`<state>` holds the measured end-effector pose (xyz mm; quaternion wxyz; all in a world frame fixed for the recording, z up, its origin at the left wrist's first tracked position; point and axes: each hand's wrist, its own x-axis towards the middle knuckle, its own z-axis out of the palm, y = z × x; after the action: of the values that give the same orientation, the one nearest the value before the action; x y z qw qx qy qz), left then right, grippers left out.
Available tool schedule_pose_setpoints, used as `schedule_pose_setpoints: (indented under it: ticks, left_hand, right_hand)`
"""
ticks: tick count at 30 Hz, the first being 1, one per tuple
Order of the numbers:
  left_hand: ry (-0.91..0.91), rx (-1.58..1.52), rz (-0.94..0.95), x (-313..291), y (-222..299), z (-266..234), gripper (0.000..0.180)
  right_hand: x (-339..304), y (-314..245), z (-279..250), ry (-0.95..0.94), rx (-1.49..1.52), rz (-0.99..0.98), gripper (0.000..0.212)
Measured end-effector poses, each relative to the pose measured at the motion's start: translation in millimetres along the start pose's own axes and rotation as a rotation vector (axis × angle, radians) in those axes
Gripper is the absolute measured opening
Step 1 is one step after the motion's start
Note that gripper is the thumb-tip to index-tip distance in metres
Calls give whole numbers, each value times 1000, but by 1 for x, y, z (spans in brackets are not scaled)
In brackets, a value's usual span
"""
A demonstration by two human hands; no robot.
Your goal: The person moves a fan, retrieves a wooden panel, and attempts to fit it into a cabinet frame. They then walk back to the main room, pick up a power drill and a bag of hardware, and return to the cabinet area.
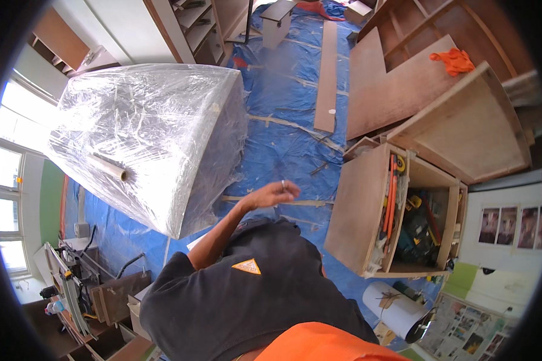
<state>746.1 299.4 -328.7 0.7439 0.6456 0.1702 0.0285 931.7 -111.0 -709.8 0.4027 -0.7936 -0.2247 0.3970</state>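
My left hand (pixel 273 194) reaches forward from a dark short sleeve, above the floor covered with blue sheeting (pixel 277 144). A ring shows on one finger. The fingers are loosely bent and somewhat blurred, and I see nothing held in them. Left of the hand stands a large block wrapped in clear plastic film (pixel 144 114), with a cardboard-coloured roll (pixel 107 166) lying on top. My right hand does not show; my dark shirt (pixel 247 301) and an orange cloth (pixel 331 344) fill the lower middle.
At the right, an open wooden cabinet (pixel 355 210) holds tools. Wooden panels (pixel 403 90) lean behind it, with an orange rag (pixel 453 61) on one. A long board (pixel 327 78) lies ahead on the sheeting, near a white box (pixel 277 24). Equipment (pixel 72 271) crowds the lower left.
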Motion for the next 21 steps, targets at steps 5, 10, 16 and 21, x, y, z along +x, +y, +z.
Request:
schedule_pose_setpoints:
  ticks: [5, 10, 16, 21]
  left_hand:
    - [119, 129, 99, 85, 53, -88, 40]
    - [88, 161, 115, 164, 77, -147, 40]
    - [80, 67, 8, 249, 58, -196, 40]
    - [222, 80, -66, 349, 73, -269, 40]
  right_hand:
    - [108, -132, -4, 194, 634, 409, 31]
    - [220, -231, -12, 90, 479, 376, 29]
    - [352, -241, -15, -217, 97, 213, 25]
    - [513, -284, -34, -333, -28, 124, 23]
